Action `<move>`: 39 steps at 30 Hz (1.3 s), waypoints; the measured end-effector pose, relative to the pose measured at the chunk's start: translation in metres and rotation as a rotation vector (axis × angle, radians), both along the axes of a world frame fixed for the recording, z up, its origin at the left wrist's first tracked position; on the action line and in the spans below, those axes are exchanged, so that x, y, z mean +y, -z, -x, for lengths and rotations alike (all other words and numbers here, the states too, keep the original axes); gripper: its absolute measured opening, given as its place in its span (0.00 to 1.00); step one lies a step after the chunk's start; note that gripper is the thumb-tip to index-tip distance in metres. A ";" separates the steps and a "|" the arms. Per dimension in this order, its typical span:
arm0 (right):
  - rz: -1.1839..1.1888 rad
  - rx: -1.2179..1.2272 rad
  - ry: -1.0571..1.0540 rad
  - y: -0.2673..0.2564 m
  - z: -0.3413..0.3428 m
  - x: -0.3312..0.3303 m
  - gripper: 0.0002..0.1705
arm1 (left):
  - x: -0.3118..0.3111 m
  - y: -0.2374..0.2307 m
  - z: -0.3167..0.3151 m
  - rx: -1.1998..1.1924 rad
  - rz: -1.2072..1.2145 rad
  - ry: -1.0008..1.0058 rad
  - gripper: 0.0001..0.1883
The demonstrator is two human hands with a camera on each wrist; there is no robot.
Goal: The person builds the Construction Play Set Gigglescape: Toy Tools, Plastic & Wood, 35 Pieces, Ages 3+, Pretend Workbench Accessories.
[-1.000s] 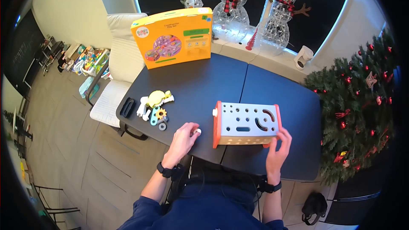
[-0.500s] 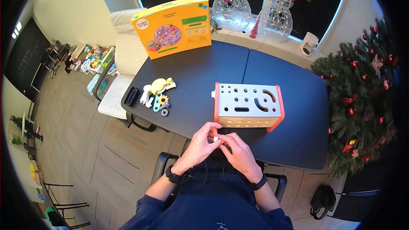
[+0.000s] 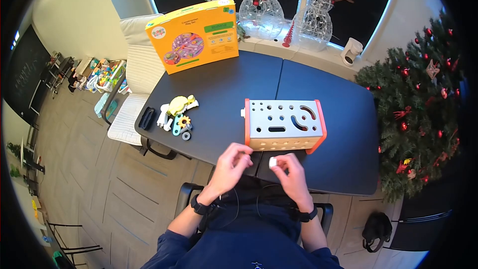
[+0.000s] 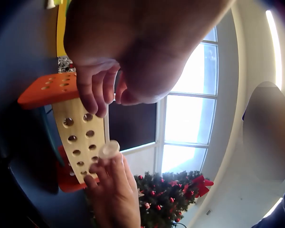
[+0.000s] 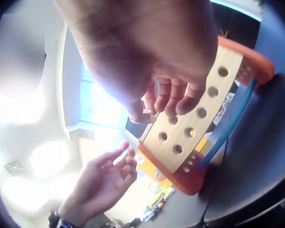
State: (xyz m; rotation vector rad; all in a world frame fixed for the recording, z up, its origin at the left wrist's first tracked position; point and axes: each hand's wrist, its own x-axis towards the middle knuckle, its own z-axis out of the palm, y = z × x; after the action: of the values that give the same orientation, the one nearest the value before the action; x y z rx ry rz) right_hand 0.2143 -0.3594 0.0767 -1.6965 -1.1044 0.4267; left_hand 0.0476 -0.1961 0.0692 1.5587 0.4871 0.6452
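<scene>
In the head view my right hand pinches a small white round piece between thumb and fingertips, just in front of a toy workbench. The left wrist view shows this white piece as a short disc with a rounded face. My left hand hovers near the bench's front left corner, fingers loosely bent and holding nothing. The bench has a grey top with holes and curved slots, red ends and a wooden side with rows of holes. A white knob sticks out of its left end.
Toy parts lie on the left of the dark table: a yellow piece, an orange gear and a grey ring. Beside them is a black object. A yellow box stands at the back; a decorated tree borders the right.
The left hand, holding the white piece, moved right from near the toy parts as the right hand left the bench. Both hands met over it; now they are apart and the right holds it.
</scene>
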 end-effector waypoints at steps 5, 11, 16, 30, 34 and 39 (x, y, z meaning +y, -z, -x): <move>0.131 -0.168 0.430 0.012 -0.032 -0.037 0.14 | 0.065 0.033 -0.020 -0.021 0.005 -0.262 0.12; 0.270 -0.222 0.353 0.048 -0.064 -0.041 0.16 | 0.105 0.039 -0.064 -0.067 0.030 -0.108 0.29; 0.269 -0.075 0.269 0.058 -0.070 -0.026 0.16 | 0.125 0.041 -0.097 0.025 0.052 0.084 0.36; 0.031 -0.104 0.299 0.011 -0.078 -0.020 0.10 | 0.112 0.025 -0.086 0.081 0.001 0.046 0.41; -0.106 0.013 0.256 -0.003 -0.085 -0.022 0.09 | 0.108 0.027 -0.068 0.193 0.056 0.119 0.43; -0.044 0.214 0.132 -0.033 -0.092 -0.027 0.12 | 0.092 0.064 -0.045 0.191 0.197 0.249 0.44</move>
State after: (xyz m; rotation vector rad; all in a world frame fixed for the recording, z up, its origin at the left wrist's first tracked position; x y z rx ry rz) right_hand 0.3059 -0.3865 0.1095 -1.6327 -0.8357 0.4837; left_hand 0.0927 -0.1036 0.0051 1.4696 0.4739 0.2510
